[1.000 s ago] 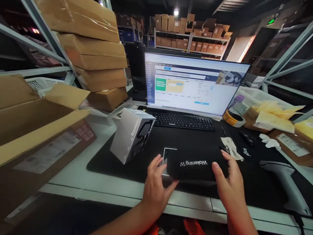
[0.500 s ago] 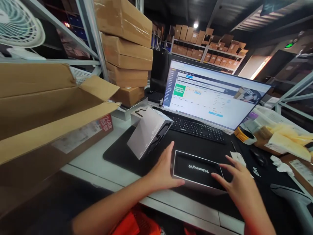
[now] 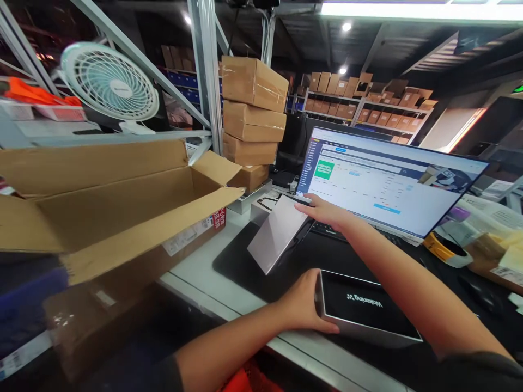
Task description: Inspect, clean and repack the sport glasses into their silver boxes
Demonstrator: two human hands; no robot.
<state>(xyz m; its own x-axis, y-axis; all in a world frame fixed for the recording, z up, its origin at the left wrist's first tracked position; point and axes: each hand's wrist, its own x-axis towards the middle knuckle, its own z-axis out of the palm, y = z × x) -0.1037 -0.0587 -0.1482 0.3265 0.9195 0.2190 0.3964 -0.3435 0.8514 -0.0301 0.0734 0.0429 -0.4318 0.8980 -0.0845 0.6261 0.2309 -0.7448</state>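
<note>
An open-topped grey box [image 3: 368,332] lies on the desk, its black inside face printed with white "Wakening" lettering. My left hand [image 3: 308,302] wraps round the left end of this box, thumb along the near side. Farther back, a silver-grey box lid [image 3: 278,231] stands tilted on the black desk mat [image 3: 237,261]. My right hand [image 3: 321,209] reaches across to it, with thumb and fingers closed at the lid's upper right edge. Part of this grip is hidden behind the hand.
A large open carton [image 3: 134,218] stands at the left. Behind it are stacked brown boxes [image 3: 255,114] and a fan [image 3: 112,81]. A monitor [image 3: 388,179] rises at the back, with a keyboard [image 3: 327,231] below. A yellow tape roll [image 3: 445,247] and a mouse [image 3: 478,291] lie to the right.
My right hand has left the right end of the grey box and moved forward and left to the lid. My left hand has closed on the box's left end. The view has swung left.
</note>
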